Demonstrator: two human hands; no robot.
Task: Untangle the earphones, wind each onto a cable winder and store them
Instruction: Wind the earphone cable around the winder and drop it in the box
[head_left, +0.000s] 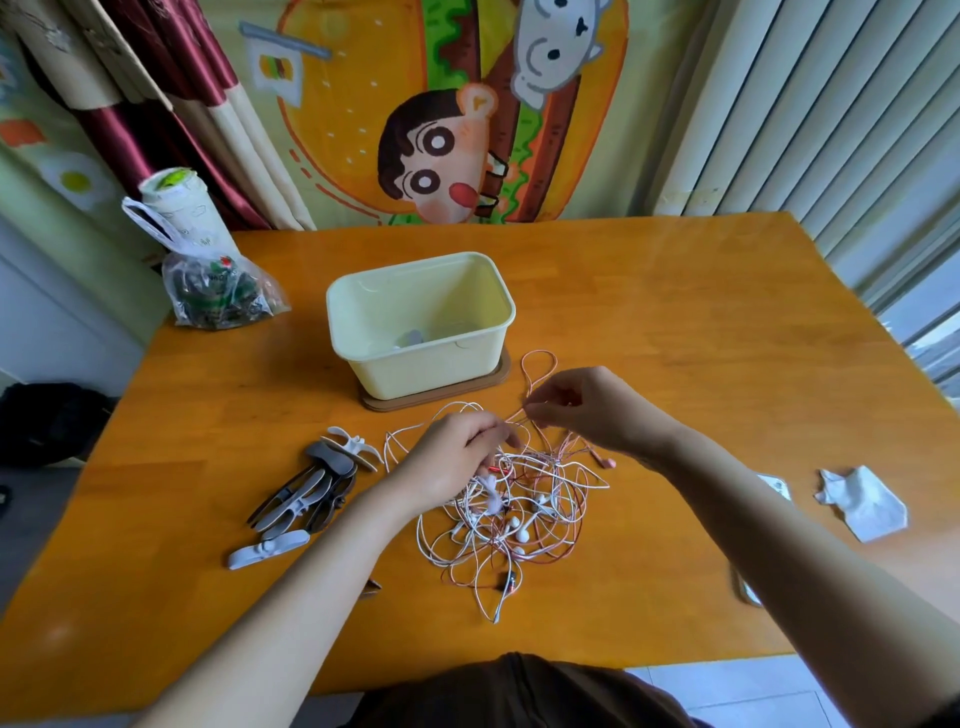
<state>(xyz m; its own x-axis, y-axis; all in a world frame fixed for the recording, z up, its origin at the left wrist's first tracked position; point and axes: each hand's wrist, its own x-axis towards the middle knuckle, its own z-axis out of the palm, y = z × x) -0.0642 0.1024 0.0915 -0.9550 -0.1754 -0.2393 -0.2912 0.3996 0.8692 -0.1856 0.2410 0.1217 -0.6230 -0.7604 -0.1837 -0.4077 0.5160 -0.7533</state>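
Untangling is at its start. The earphones (511, 512) lie in one knot of white and pink cable on the table (675, 312), near the middle, just in front of the person. No pair looks free yet.

The left grip (452, 462) is curled down into the top of the knot and seems to hold a few white strands. The right grip (587, 410) pinches the pink cable (537, 364), whose loop lies out toward the far side, just right of the box (421, 317).

The winders (311, 488) lie in a loose heap left of the knot, grey and white, and none carries any cable. The box stands open on a brown base, beyond the knot. Something small and greyish lies at its bottom, too unclear to name. So all the sorting, the winding and the storing appear to be left.

For room, the knot sits well inside the table, apart from every edge. The widest bare stretch is right and far right, between the box and the paper (862, 504); a cable could be drawn out straight there. To the left the winders leave less space, and the table's left edge runs not far beyond them. A bag (218, 291) sits at the far left corner, well apart.
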